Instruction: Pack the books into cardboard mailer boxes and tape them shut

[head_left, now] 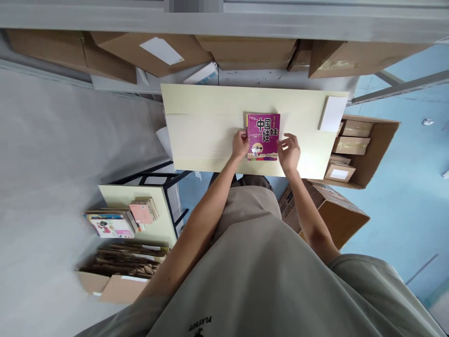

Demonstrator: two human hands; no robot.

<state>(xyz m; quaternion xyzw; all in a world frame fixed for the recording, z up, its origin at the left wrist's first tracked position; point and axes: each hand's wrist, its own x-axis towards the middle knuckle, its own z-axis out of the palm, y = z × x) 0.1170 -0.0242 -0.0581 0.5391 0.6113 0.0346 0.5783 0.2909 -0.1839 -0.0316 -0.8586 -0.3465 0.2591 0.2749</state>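
Observation:
A magenta book with large Chinese characters on its cover lies on the pale yellow table, on top of at least one more book whose yellow edge shows at its left. My left hand grips the left edge of the books with curled fingers. At the book's right edge is my right hand, its fingers apart and only the fingertips near the cover.
A white packet lies at the table's right end. An open carton of wrapped parcels stands to the right, another carton below it. A low side table at the left carries book stacks, with flattened cardboard beneath. Cartons line the back shelf.

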